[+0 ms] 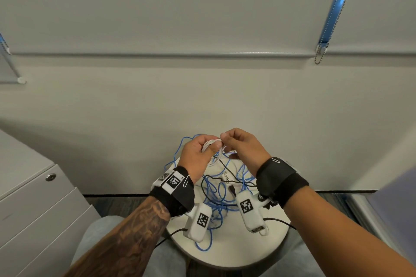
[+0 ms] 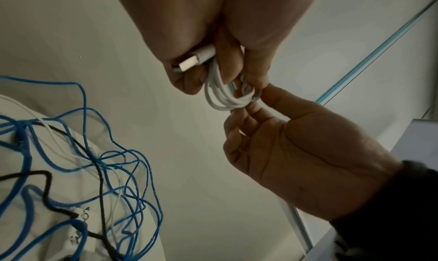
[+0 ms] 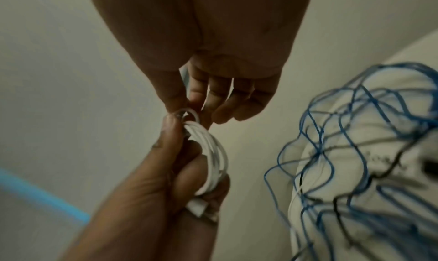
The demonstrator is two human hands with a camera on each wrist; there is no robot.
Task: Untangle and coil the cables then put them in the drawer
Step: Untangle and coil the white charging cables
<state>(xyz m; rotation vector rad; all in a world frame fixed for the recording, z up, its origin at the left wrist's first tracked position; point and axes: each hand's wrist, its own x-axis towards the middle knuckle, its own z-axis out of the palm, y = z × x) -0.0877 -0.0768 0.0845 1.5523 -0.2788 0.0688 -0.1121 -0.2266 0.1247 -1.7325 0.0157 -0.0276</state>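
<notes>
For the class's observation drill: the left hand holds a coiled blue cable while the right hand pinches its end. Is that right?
Not quite: the coiled cable is white, as the left wrist view shows. The left hand holds it; the right hand pinches its end.

two hands (image 1: 198, 153) (image 1: 243, 146), three cable colours (tangled)

Thin white cable (image 2: 220, 94) wound into a small tight coil of several loops, raised above the round white worktop (image 1: 265, 249), flat white plug (image 2: 189, 63) jutting from the coil. Long thin blue cable (image 1: 219, 200) sprawled in loose tangled loops across the worktop, interlaced with a thin black cable (image 1: 206, 183). Grey metal drawer cabinet (image 1: 38, 204) at left, drawers closed.
</notes>
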